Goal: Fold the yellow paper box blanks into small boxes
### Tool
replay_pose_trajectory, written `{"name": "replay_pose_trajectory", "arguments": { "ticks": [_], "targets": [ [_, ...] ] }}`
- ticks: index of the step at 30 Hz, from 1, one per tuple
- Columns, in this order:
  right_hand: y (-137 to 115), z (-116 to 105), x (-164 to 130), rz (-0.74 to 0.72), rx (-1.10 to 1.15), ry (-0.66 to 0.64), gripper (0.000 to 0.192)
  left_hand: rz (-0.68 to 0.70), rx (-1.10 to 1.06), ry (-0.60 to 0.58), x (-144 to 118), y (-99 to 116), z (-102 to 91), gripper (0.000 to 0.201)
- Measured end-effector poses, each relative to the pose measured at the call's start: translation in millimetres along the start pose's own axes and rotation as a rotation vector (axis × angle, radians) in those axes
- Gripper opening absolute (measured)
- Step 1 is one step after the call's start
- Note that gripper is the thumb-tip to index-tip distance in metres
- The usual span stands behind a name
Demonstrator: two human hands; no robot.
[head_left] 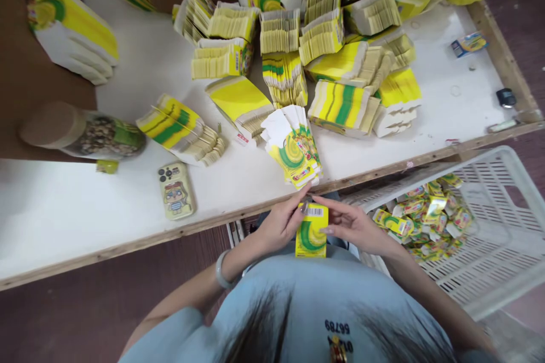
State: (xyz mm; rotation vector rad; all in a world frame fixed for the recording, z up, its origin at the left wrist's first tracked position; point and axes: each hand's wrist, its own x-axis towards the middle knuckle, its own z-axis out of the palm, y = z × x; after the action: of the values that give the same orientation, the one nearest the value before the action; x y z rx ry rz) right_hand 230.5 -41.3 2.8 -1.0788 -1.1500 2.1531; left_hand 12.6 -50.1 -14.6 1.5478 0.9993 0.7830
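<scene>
A small yellow and green cardboard box [310,235] with a barcode near its top edge is held between my two hands, just in front of the table's edge. My left hand [284,220] grips its upper left side, the thumb lying on the front. On the right side, my right hand [355,227] has its fingers closed on the box's edge. Right beyond my hands, a fanned pile of flat printed cartons [293,150] lies at the edge of the table. The back of the box is hidden from view.
Many bundles of flat cartons [279,31] cover the white table [238,193]. At left lie a phone [175,190] and a lidded jar [104,135]. A white plastic basket [502,204] holding small boxes [426,215] stands at right below the wooden edge.
</scene>
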Motion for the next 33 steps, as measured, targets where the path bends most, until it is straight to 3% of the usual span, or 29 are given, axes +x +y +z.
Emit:
{"name": "replay_pose_trajectory", "arguments": {
  "ticks": [2, 4, 6, 8, 9, 12, 14, 15, 17, 21, 24, 26, 30, 33],
  "targets": [
    [-1, -5, -2, -0.018, -0.011, 0.040, 0.050, 0.078, 0.105, -0.012, 8, 0, -9.3, 0.052],
    [-4, -19, -10, -0.046, -0.093, 0.185, 0.042, 0.133, 0.286, 0.079, 27, -2, -27.2, 0.048],
    [-8, -47, -27, -0.054, -0.272, 0.392, 0.040, 0.103, 0.511, 0.309, 56, -7, -51.5, 0.043],
    [-11, -83, -52, -0.002, -0.571, 0.608, 0.044, 0.000, 0.677, 0.541, 87, -16, -75.8, 0.053],
    [-11, -100, -66, 0.061, -0.777, 0.713, 0.045, -0.064, 0.721, 0.592, 102, -21, -85.9, 0.061],
    [-5, -132, -97, 0.258, -1.366, 1.003, 0.055, -0.163, 0.754, 0.550, 136, -33, -103.5, 0.056],
    [1, -136, -102, 0.267, -1.548, 1.122, 0.066, -0.147, 0.733, 0.499, 147, -36, -108.1, 0.037],
    [3, -133, -98, 0.221, -1.566, 1.137, 0.070, -0.124, 0.728, 0.484, 150, -36, -109.8, 0.030],
    [2, -124, -80, 0.070, -1.522, 1.097, 0.071, -0.052, 0.744, 0.471, 152, -34, -113.8, 0.034],
    [-19, -89, -17, -0.341, -1.383, 1.004, 0.064, 0.207, 0.765, 0.525, 141, -16, -115.1, 0.039],
    [-38, -51, 34, -0.715, -1.227, 0.899, 0.064, 0.424, 0.651, 0.571, 120, 5, -97.7, 0.042],
    [-43, -25, 61, -0.865, -1.120, 0.786, 0.066, 0.505, 0.544, 0.574, 104, 21, -79.9, 0.042],
    [-37, 7, 83, -0.870, -0.911, 0.641, 0.048, 0.411, 0.325, 0.569, 78, 40, -53.6, 0.038],
    [-29, 13, 77, -0.785, -0.825, 0.654, 0.036, 0.360, 0.170, 0.504, 68, 34, -44.8, 0.050]
  ]
}}
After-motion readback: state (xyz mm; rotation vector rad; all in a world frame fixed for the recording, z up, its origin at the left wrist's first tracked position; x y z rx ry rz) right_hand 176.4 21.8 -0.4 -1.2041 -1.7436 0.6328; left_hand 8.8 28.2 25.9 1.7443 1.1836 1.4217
